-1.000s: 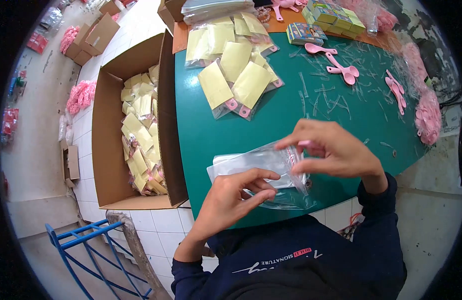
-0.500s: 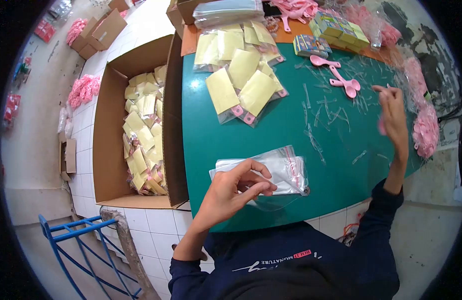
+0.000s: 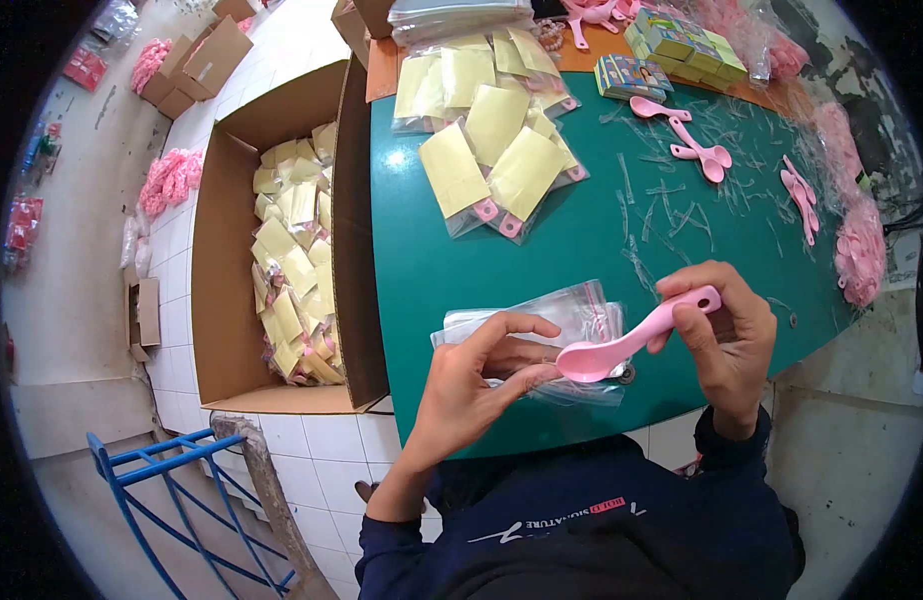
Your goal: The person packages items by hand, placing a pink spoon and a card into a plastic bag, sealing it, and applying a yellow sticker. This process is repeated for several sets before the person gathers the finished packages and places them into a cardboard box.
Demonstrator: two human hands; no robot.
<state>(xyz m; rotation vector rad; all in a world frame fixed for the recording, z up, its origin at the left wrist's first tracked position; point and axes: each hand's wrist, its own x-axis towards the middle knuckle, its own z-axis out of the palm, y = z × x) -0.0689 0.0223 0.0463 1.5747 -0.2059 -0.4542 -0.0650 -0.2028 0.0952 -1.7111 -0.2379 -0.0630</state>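
Fingers of the right hand, seen from the head camera, were spread toward the far table edge half a second ago and now grip a pink spoon by its handle. Its bowl hangs over the clear bag, not yet inside. The left hand pinches that bag against the green table.

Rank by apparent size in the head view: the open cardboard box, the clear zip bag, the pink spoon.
1. cardboard box, clearly largest.
2. clear zip bag.
3. pink spoon in the right hand: about as long as the bag, narrower, held nearer the camera, so unsure.
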